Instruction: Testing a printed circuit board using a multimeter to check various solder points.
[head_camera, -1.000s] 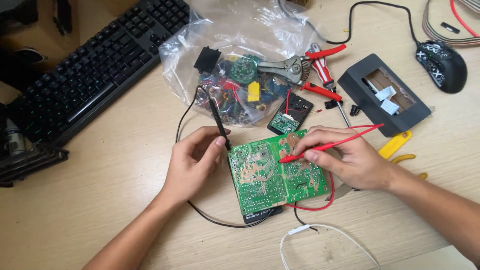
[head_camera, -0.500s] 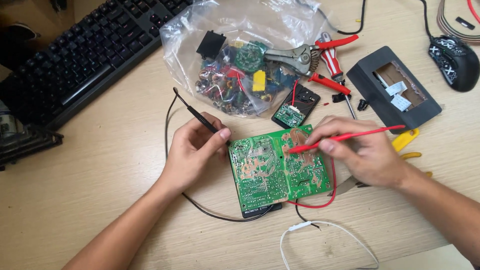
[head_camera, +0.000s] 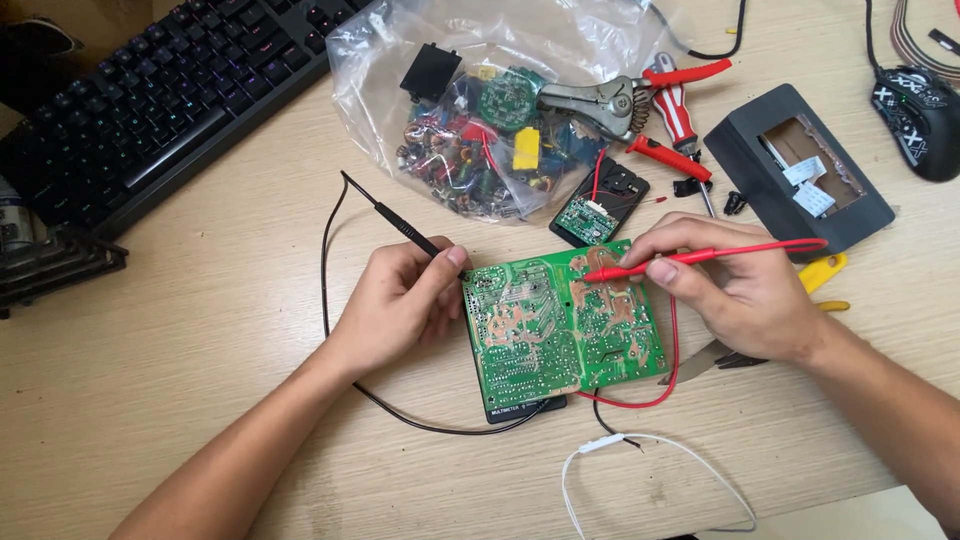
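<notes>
While the board (head_camera: 560, 325) is lying solder-side up on the desk (head_camera: 200, 380), both hands are probing it.

The left hand (head_camera: 400, 300) is pinching the black probe (head_camera: 405, 228) between thumb and fingers, its tip meeting the board's upper left edge; 1 second ago that probe was standing steeper, and it is now leaning flatter toward the keyboard (head_camera: 150, 90). The right hand (head_camera: 740, 290) is gripping the red probe (head_camera: 700, 258), tip touching the board's upper right area, much as before. The board is sitting between the 2 hands, on top of a black meter whose edge is peeking out below. A bag of parts (head_camera: 480, 110) is lying just beyond, with pliers (head_camera: 600, 100) beside it.
</notes>
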